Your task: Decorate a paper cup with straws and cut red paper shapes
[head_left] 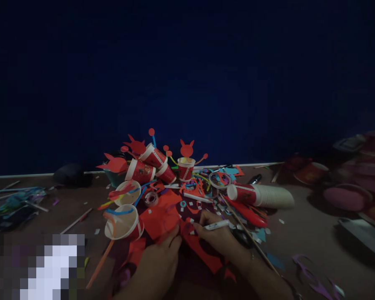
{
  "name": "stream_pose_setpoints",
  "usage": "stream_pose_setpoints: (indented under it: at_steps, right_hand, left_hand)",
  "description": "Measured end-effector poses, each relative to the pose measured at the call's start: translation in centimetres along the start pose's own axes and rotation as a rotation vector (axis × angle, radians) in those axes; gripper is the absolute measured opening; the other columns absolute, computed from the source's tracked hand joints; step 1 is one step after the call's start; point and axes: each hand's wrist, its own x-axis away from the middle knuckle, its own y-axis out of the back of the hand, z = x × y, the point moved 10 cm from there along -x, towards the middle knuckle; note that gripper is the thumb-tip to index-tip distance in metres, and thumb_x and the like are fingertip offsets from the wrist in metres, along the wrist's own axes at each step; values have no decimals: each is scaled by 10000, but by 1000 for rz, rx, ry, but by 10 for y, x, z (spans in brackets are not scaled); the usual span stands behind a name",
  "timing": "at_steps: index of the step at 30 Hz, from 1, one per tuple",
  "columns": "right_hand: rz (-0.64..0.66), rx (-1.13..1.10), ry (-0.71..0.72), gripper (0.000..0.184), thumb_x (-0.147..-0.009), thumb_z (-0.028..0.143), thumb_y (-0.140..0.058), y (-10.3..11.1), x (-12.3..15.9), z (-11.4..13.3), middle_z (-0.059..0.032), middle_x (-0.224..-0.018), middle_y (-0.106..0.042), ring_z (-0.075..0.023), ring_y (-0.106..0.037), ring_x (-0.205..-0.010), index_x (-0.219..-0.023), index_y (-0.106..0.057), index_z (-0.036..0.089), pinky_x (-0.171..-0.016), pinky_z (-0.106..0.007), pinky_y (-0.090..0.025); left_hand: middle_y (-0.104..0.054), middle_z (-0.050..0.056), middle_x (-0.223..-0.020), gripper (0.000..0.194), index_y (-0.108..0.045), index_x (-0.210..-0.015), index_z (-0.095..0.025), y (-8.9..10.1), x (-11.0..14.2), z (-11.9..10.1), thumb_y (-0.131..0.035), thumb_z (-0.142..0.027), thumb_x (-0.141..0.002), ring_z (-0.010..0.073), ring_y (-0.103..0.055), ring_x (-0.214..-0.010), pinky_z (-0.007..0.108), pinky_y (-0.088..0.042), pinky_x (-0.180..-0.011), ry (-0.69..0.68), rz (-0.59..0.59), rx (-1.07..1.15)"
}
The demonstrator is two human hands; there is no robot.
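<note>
My right hand (213, 232) is closed round a white marker (218, 225) in a writing grip, its back end sticking out to the right. Below its fingertips lies a cut strip of red paper (206, 253). My left hand (162, 256) grips the near edge of a larger sheet of red paper (158, 218), fingers bent and partly hidden. Faint curved outlines show on that sheet. Two paper cups stand to the left, a near cup (121, 225) and a far cup (128, 193), both with coloured strips attached. A tape roll (151, 199) sits behind the sheet.
Behind are cup figures with red paper heads, one upright cup figure (186, 168) among them. A stack of cups (262, 196) lies right, beside a wooden stick (253, 239). Purple scissors (312, 277) lie at lower right. Paper scraps litter the table (300, 233).
</note>
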Motion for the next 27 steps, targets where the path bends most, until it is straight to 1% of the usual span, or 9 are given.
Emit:
stream_pose_setpoints:
  at_steps: [4, 8, 13, 19, 21, 24, 27]
  right_hand:
    - [-14, 17, 4, 262, -735, 316, -541, 1, -1, -1, 54, -469, -443, -104, -381, -466, -551, -382, 220, -449, -217, -298]
    - [-22, 6, -3, 273, -733, 317, -547, 1, -1, 0, 55, -464, -441, -104, -376, -461, -547, -371, 223, -447, -218, -297]
    - [-54, 14, -3, 265, -720, 285, -549, 4, -1, -3, 67, -441, -402, -98, -354, -443, -540, -364, 225, -427, -214, -277]
    - [-58, 50, 14, 253, -717, 263, -513, 5, -1, -4, 62, -459, -400, -100, -360, -458, -536, -341, 226, -444, -217, -283]
    - [-60, 57, 10, 243, -711, 252, -503, 6, -1, -3, 62, -463, -390, -100, -355, -462, -535, -338, 226, -450, -219, -280]
    - [-55, 41, -1, 240, -699, 249, -495, 7, -1, -1, 66, -458, -368, -98, -338, -458, -532, -324, 228, -447, -218, -269]
    - [-56, 29, 2, 228, -686, 247, -484, 7, 0, 0, 67, -463, -352, -99, -328, -460, -531, -317, 230, -446, -220, -265]
  left_hand:
    - [-380, 84, -1416, 469, -489, -1222, -197, 1, 0, 0, -342, -76, -793, 204, -671, -816, 334, -556, -664, 3, 7, -14]
    - [-408, 76, -1400, 456, -506, -1203, -210, 1, 2, 2, -345, -78, -798, 199, -664, -863, 311, -550, -689, 15, 4, 9]
    - [-418, 85, -1392, 474, -506, -1205, -193, 2, 2, 1, -347, -61, -779, 224, -665, -863, 360, -560, -677, 4, -7, 22]
    - [-409, 75, -1399, 476, -499, -1214, -195, -1, 3, 1, -336, -71, -785, 228, -664, -864, 370, -559, -673, 0, -16, 19]
    - [-398, 80, -1405, 484, -486, -1231, -197, -3, 3, 2, -337, -75, -786, 226, -666, -857, 362, -558, -668, -2, -18, 12]
    - [-415, 94, -1392, 473, -492, -1227, -196, -2, 2, 2, -339, -85, -793, 209, -675, -791, 344, -556, -651, -5, -32, 7]
    - [-436, 90, -1379, 460, -516, -1200, -202, 0, 1, 2, -344, -78, -791, 210, -671, -816, 327, -553, -649, -2, -31, -1]
